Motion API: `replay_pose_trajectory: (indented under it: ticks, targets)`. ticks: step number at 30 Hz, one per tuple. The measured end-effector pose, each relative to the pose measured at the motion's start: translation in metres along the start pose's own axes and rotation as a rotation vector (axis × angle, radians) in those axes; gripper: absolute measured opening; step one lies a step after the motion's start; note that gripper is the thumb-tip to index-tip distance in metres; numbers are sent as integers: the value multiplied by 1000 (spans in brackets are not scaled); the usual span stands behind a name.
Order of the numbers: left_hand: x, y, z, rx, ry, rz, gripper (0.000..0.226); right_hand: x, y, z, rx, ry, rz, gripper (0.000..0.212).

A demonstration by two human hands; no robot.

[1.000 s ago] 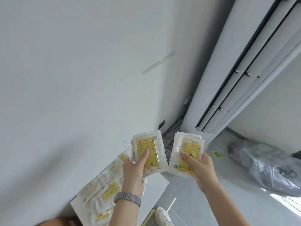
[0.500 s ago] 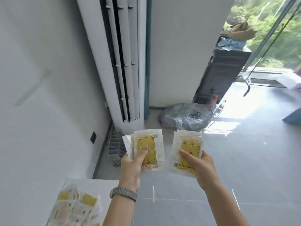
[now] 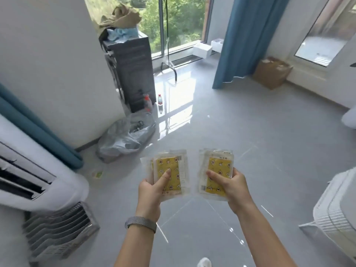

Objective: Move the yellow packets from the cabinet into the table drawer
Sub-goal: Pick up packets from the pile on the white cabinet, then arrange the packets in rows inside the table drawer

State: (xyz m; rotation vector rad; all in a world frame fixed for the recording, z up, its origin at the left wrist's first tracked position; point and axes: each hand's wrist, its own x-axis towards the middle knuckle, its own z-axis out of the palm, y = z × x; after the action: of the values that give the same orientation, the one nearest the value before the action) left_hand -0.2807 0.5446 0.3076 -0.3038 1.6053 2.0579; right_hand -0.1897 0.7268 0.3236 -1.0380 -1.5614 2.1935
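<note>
The person is standing over a glossy grey tiled floor (image 3: 240,132), holding both forearms out in front. The left hand (image 3: 151,189) is gripping a small stack of yellow packets (image 3: 169,176), its thumb pressing flat on the patterned yellow face of the top one while the fingers are curling behind. At least one more clear-edged packet is fanning out to the left behind the top one. The right hand (image 3: 232,186) is gripping a second stack of yellow packets (image 3: 215,170) in the same way, thumb lying across the front, fingers wrapping round the right edge. The two stacks are being held upright, side by side, apart from each other and well above the floor. How many packets each stack is holding cannot be told. A grey mesh wristband (image 3: 140,224) is sitting on the left wrist.

To the left, a white standing air conditioner (image 3: 38,180) is leaning into view, with a blue curtain (image 3: 38,132) beside it. A crumpled clear plastic bag (image 3: 125,139) is lying on the floor near a tall dark box (image 3: 133,74), and a small red-capped bottle (image 3: 159,99) is standing just beside that box. Another blue curtain (image 3: 248,39) is hanging by the window, and a brown cardboard box (image 3: 271,72) is sitting against the far wall. A white appliance (image 3: 335,212) is showing at the right edge.
</note>
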Motion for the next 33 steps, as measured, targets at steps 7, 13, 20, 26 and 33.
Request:
replay_pose_trajectory:
  ticks: [7, 13, 20, 26, 33]
  targets:
    - [-2, -50, 167, 137, -326, -77, 25, 5, -34, -146, 51, 271, -81, 30]
    - [-21, -103, 270, 300, -575, -175, 31, -26, -34, -252, 139, 544, -119, 34]
    - [-45, -154, 358, 440, -816, -310, 31, -63, -14, -326, 295, 857, -125, 32]
    - [-55, -182, 422, 582, -1005, -352, 27, -78, -12, -365, 405, 1055, -149, 25]
    - [-91, -235, 486, 732, -1195, -426, 29, -107, 5, -410, 567, 1287, -161, 24]
